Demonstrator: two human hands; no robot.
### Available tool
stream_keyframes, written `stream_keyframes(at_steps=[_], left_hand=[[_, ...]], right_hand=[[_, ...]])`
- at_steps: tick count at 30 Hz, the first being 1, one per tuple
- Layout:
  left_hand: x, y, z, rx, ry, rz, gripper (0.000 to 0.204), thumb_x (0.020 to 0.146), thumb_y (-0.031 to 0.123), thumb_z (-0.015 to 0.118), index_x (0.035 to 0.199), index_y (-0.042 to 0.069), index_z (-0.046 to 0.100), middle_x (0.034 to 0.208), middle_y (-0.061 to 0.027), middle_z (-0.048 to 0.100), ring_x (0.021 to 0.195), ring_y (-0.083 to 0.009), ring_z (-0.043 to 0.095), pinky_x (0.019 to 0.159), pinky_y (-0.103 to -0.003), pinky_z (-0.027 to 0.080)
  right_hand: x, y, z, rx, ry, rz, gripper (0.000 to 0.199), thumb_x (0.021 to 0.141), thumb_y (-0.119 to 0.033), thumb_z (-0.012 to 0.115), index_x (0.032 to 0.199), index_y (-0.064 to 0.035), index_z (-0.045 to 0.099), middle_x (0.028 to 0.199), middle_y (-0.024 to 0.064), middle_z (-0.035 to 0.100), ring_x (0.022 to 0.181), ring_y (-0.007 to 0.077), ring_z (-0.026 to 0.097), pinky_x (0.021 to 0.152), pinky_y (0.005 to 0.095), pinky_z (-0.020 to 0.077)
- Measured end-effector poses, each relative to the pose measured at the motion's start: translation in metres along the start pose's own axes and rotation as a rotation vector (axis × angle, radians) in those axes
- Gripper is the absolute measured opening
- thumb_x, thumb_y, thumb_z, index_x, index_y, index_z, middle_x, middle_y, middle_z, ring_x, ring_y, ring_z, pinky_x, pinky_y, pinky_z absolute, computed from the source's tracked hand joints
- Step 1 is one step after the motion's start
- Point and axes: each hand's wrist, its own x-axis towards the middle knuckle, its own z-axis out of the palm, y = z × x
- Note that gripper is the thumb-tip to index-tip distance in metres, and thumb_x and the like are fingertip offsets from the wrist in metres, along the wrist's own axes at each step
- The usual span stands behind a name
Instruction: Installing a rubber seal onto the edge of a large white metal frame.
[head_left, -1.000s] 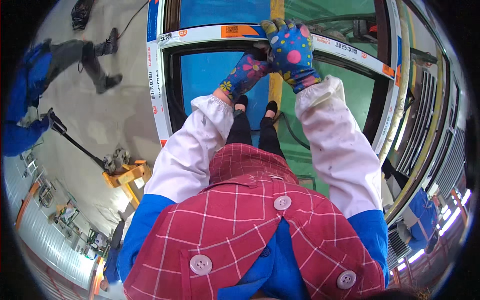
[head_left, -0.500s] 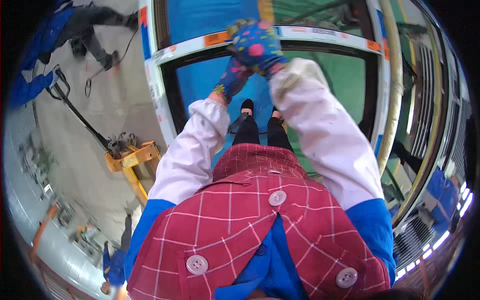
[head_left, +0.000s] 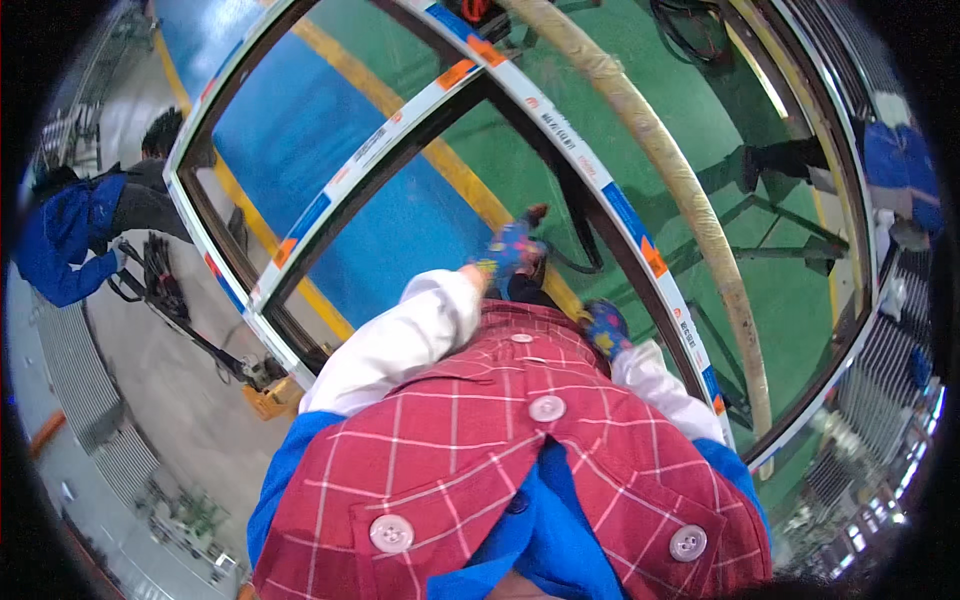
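One large rectangular frame (head_left: pixel 560 130), its pale rails marked with blue and orange, is being seen in front of a worker in a checked red apron (head_left: pixel 440 450) — the green floor (head_left: pixel 660 60) showing through its openings. A crossbar (head_left: pixel 365 160) is being passed between its sides, ahead of the patterned-gloved left hand (head_left: pixel 515 250). That hand is being held low before the apron, fingers partly curled; whether anything is being grasped cannot be told. The right hand (head_left: pixel 605 328), gloved alike, is being held near the apron's edge, apart from the right-hand rail, its grip likewise unclear. Judged by its span, the frame is likely to be found stiff, heavy and awkward, its smooth covering perhaps slippery; it is best being gripped by opposite outer rails, with any panes being spared pressure. Beyond the right-hand rail, a wrapped pole (head_left: pixel 705 222) is being seen — and at left, a blue-jacketed co-worker (head_left: pixel 75 235) near an orange-bodied pallet jack (head_left: pixel 270 398).
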Motion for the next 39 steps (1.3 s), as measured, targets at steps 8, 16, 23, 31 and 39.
stream_keyframes(at_steps=[8,16,23,31,39], left_hand=[[0.065,-0.003,0.086,-0.509,-0.01,-0.271,0.051,0.079,0.023,0.064,0.122,0.002,0.046,0.104,-0.0138,0.059,0.09,-0.0202,0.056,0.076,-0.031,0.047],[0.104,0.006,0.038,-0.731,-0.614,-0.575,0.038,0.091,0.031,0.049,0.103,-0.004,0.057,0.097,-0.0155,0.063,0.095,-0.0241,0.06,0.083,-0.035,0.05],[0.067,0.196,0.005,0.442,-1.389,0.04,0.035,0.091,0.029,0.049,0.108,0.0,0.057,0.094,-0.0107,0.064,0.081,-0.0162,0.063,0.07,-0.029,0.05],[0.044,0.258,0.137,0.455,-1.498,1.276,0.042,0.076,0.01,0.065,0.115,0.0,0.053,0.09,-0.0078,0.064,0.076,-0.0223,0.061,0.072,-0.031,0.048],[0.109,0.308,0.086,0.047,-1.169,0.859,0.042,0.068,0.034,0.071,0.091,-0.001,0.062,0.068,-0.0013,0.058,0.053,-0.0045,0.05,0.045,-0.019,0.036]], right_hand=[[-0.003,0.02,-0.01,-0.128,0.336,0.051,0.053,0.065,-0.037,0.072,0.105,-0.0051,0.058,0.092,0.0211,0.06,0.091,0.035,0.058,0.08,0.0416,0.0443],[-0.106,0.135,0.145,0.078,0.175,0.355,0.036,0.069,-0.042,0.066,0.085,-0.0096,0.063,0.082,0.0173,0.062,0.082,0.0341,0.059,0.073,0.0424,0.0454],[-0.182,-0.025,0.111,-0.256,0.917,0.694,0.016,0.077,-0.017,0.06,0.092,-0.0186,0.065,0.078,0.0079,0.063,0.063,0.0265,0.059,0.053,0.0381,0.0478],[-0.203,-0.121,-0.012,-0.251,1.555,0.475,0.038,0.071,-0.013,0.063,0.109,-0.0163,0.059,0.087,0.0043,0.065,0.076,0.0203,0.062,0.065,0.0321,0.0474],[-0.171,0.005,0.201,0.995,1.101,0.42,0.023,0.071,0.0,0.053,0.092,-0.0081,0.059,0.077,0.0008,0.061,0.067,0.0102,0.056,0.059,0.0245,0.0452]])
